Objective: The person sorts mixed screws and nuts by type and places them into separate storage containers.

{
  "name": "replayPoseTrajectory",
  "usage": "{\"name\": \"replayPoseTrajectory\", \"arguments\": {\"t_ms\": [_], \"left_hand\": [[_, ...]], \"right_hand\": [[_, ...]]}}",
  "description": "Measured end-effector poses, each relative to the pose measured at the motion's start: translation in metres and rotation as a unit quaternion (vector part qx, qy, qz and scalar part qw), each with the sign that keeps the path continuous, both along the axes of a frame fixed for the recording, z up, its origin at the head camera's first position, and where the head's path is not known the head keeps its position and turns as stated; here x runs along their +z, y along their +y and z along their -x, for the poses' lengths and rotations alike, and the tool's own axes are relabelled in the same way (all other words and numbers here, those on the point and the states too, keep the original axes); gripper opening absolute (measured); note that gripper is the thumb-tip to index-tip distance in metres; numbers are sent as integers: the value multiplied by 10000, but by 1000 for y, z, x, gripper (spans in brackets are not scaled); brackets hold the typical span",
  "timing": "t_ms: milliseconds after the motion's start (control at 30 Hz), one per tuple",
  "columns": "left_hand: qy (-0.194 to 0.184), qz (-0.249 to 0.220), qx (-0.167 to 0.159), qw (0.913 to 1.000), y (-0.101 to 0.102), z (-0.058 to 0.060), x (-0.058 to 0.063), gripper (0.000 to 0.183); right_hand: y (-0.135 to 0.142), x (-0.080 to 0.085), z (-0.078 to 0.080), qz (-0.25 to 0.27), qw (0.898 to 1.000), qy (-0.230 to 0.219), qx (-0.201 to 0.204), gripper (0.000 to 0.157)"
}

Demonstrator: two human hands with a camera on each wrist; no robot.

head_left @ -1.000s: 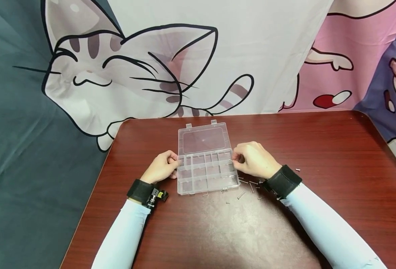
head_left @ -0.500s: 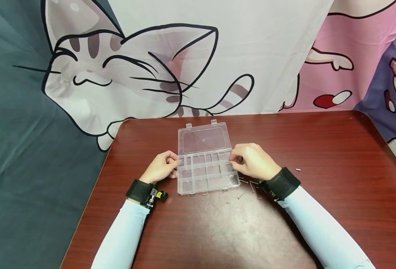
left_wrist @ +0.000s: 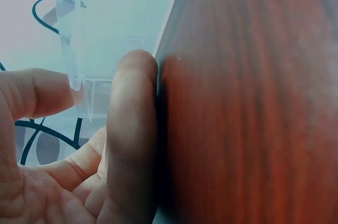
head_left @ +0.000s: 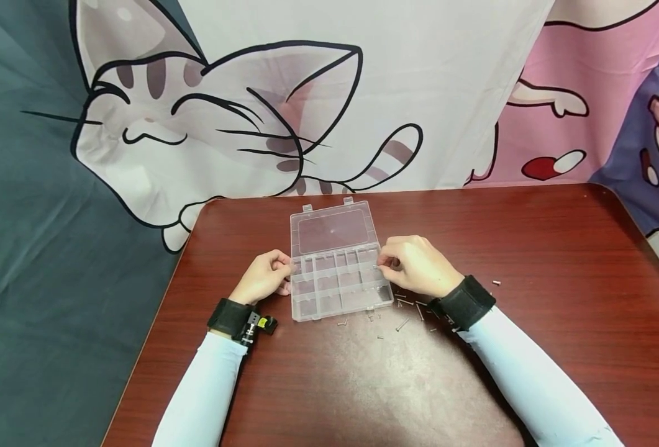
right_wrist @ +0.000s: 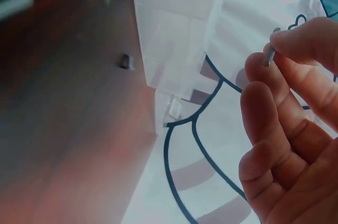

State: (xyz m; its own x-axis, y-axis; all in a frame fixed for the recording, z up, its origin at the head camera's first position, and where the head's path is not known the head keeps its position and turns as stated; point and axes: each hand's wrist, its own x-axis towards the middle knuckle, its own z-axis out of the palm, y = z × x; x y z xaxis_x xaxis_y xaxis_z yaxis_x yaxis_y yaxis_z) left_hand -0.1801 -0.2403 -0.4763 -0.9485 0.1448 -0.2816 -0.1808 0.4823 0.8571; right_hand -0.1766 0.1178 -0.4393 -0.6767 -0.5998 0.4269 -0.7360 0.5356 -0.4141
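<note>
A clear plastic compartment box (head_left: 329, 282) lies on the table with its lid (head_left: 333, 231) folded back. My left hand (head_left: 259, 277) grips the box's left edge; in the left wrist view, fingers (left_wrist: 132, 108) stand on both sides of the clear wall. My right hand (head_left: 415, 267) is over the box's right edge. Between its thumb and fingertips it pinches a small metal screw (right_wrist: 270, 55), seen best in the right wrist view. Several loose screws (head_left: 402, 325) lie on the table in front of the box and to its right.
The brown wooden table (head_left: 318, 385) ends at a cartoon-printed curtain (head_left: 446, 74) behind. One separate screw (head_left: 496, 282) lies far to the right. A dark green cloth (head_left: 83, 298) hangs at the left.
The box has shifted slightly to the left, along with my left hand. My right hand, holding the screw, has moved left over the box's right edge.
</note>
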Motion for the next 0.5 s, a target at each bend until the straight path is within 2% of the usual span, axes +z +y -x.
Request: {"name": "replayPoseTrajectory", "arguments": {"t_ms": [267, 500], "left_hand": [[357, 139, 144, 9992, 3, 0, -1, 21], [410, 94, 156, 9990, 3, 1, -2, 25]], "right_hand": [[-6, 15, 16, -350, 9993, 131, 60, 10], [-8, 17, 22, -424, 9989, 146, 110, 11]]}}
